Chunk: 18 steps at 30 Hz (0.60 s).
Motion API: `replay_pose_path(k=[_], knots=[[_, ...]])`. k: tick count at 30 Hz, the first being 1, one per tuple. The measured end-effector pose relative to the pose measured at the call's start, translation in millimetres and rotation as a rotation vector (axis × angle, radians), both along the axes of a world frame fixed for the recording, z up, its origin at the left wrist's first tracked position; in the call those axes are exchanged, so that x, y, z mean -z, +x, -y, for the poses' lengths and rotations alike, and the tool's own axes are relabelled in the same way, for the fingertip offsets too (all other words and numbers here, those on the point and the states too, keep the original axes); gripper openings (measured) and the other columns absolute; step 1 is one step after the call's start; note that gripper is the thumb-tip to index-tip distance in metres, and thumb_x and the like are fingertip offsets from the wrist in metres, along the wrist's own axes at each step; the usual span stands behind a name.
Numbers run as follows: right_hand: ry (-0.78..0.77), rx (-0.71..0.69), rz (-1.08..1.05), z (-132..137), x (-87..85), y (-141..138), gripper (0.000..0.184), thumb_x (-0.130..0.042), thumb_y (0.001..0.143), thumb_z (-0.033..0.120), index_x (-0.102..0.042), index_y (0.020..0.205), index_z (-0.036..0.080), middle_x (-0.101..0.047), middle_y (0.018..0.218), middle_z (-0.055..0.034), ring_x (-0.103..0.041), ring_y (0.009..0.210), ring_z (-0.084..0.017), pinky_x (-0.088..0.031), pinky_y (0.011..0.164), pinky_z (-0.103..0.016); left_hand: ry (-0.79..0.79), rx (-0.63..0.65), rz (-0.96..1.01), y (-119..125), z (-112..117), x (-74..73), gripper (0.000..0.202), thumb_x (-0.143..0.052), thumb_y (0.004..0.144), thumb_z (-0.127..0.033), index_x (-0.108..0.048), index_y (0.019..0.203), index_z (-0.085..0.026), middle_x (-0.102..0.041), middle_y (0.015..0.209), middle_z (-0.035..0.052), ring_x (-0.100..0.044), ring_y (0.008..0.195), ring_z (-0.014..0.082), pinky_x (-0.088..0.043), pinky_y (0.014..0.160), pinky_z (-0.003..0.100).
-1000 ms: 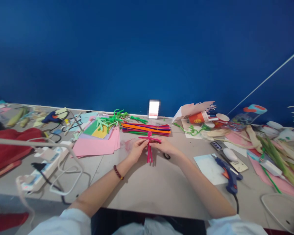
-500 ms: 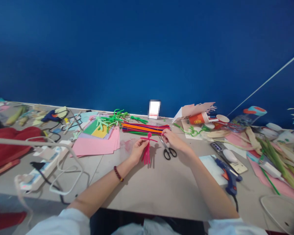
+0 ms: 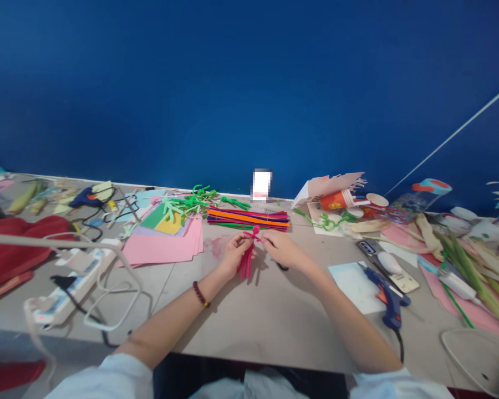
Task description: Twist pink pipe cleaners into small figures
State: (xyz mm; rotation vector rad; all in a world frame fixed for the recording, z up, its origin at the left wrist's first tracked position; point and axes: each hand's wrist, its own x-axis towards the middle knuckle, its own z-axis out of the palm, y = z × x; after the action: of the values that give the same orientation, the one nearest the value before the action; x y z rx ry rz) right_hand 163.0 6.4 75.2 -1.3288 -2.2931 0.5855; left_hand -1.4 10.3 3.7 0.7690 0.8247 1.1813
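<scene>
The two hands are close together over the middle of a pale grey worktop (image 3: 249, 327), both at a small bright-pink figure of fuzzy pipe cleaners (image 3: 247, 259), which has a round head, thin side arms and several long strands hanging down. The left hand (image 3: 234, 256), with a dark-red beaded bracelet (image 3: 200, 295) at its wrist, is clamped on the figure's upper body between thumb and fingers. The right hand (image 3: 283, 249) has its thumb and fingertips pinched at the end of the figure's arm on that side. Just under the right hand, a black curved handle (image 3: 282, 267) shows, the rest hidden. Directly beyond the figure lies a flat bundle of orange, purple, red and green pipe cleaners (image 3: 248, 218), with a tangle of green pipe-cleaner shapes (image 3: 195, 200) beside it to the left. Nearer on that side, pink paper sheets (image 3: 160, 249) are partly covered by a green and a yellow sheet (image 3: 168, 223), and farther left are a white power strip (image 3: 81, 282) and a red cloth item (image 3: 19, 244). To the right, a dark-blue glue gun (image 3: 388, 296) lies partly over a pale-blue sheet (image 3: 349, 285), near a white computer mouse (image 3: 390, 262) and a grey phone (image 3: 368, 249); red paper cups (image 3: 336, 200) lie on their side farther back, near the plain blue wall (image 3: 249, 94).
</scene>
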Motion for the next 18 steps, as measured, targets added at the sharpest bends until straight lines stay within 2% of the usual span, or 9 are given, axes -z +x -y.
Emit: replay_pose_path(k=[3,8,18], knots=[[0.053,-0.014,0.025,-1,3.9,-5,0.023,-0.039,0.090,0.019,-0.056,0.074,0.017,-0.055,0.074,-0.0025,-0.051,0.068,-0.013,-0.036,0.061,-0.023,-0.019,0.002,0.010,0,0,1.5,0.039,-0.081,0.057,-0.033,-0.058,0.083,-0.015,-0.065,0.066,-0.0008,-0.061,0.051,0.0103,-0.051,0.050,0.020],[0.054,-0.007,0.001,-4,10.8,-7,0.023,-0.041,0.090,0.018,-0.057,0.074,0.016,-0.054,0.075,-0.0027,-0.050,0.070,-0.013,-0.036,0.062,-0.023,-0.017,0.001,0.013,0,0,1.4,0.037,-0.081,0.058,-0.032,-0.061,0.083,-0.014,-0.068,0.071,0.0016,-0.062,0.054,0.0104,-0.052,0.053,0.021],[0.106,0.043,0.060,-4,17.6,-12,0.019,-0.045,0.088,0.016,-0.060,0.077,0.016,-0.056,0.076,-0.0032,-0.050,0.069,-0.013,-0.036,0.063,-0.024,-0.060,-0.044,-0.009,0,0,-0.9,0.034,-0.082,0.055,-0.035,-0.064,0.075,-0.013,-0.068,0.064,0.0021,-0.062,0.053,0.0109,-0.050,0.053,0.020]])
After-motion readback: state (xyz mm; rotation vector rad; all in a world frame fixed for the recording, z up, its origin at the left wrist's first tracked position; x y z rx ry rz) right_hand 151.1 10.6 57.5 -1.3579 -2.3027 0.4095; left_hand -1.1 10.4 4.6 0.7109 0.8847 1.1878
